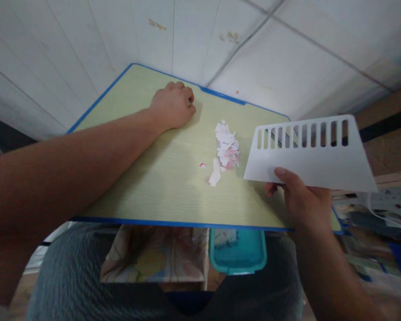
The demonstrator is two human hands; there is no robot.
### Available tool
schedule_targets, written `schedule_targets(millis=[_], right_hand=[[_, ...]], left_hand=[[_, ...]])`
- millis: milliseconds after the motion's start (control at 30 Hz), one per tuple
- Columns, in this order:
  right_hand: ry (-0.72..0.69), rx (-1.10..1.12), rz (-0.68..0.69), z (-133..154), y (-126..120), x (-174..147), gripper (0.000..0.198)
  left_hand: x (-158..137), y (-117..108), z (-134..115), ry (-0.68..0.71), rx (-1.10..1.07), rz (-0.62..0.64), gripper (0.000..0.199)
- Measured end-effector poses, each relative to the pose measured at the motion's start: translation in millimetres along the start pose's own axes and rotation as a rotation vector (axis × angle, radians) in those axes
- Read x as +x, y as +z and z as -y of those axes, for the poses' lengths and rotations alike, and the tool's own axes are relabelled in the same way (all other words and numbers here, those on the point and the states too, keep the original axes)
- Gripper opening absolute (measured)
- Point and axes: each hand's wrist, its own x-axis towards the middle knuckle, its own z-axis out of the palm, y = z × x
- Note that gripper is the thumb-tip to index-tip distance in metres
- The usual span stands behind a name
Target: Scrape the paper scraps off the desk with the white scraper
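The right hand (pixel 304 198) grips a slotted white plastic panel (pixel 307 165) by its lower long edge, thumb pressed flat on the upward face and the other fingers underneath. The panel is held over the right part of the tabletop (pixel 160 191), wider at one long side than the other, with a row of rounded slots along the side farther from the person and a plain, solid band nearer the hand. The left hand (pixel 173 104) rests on the tabletop toward its far edge, back upward and fingers curled in; whether it is closed around something cannot be told. Between the two hands, nearer the panel, lies a heap of torn paper scraps (pixel 227 145), white with pinkish patches. A longer paper strip (pixel 215 174) lies at the near end of the heap, and a small red-and-white scrap (pixel 202 165) lies apart, just to the left. The tabletop is pale yellow-green with a blue rim. Below its near edge, over the person's lap, a teal plastic container (pixel 237 270) holds some whitish material at its left, just beside a patterned box-like holder (pixel 153 263). Beyond the far edge, a grey cable (pixel 247 40) runs along the white wall (pixel 194 26).
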Motion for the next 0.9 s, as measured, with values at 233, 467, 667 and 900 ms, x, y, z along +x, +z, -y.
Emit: schedule_targets(millis=[233, 467, 667, 900], right_hand=[[-0.005, -0.054, 0.217, 30.9, 26.3, 6.7, 0.037], [-0.096, -0.133, 0.457, 35.6, 47.1, 55.1, 0.044], [-0.162, -0.141, 0.397, 33.5, 45.9, 50.5, 0.045], [-0.191, -0.171, 0.427, 36.4, 39.5, 45.5, 0.039]], left_hand=[[-3.5, -3.1, -4.9, -0.018, 0.014, 0.017, 0.049], [-6.2, -1.5, -2.6, -0.011, -0.001, 0.002, 0.048], [-4.5, -1.5, 2.4, 0.034, -0.025, 0.017, 0.053], [-2.7, 0.6, 2.2, 0.032, 0.053, -0.003, 0.052]])
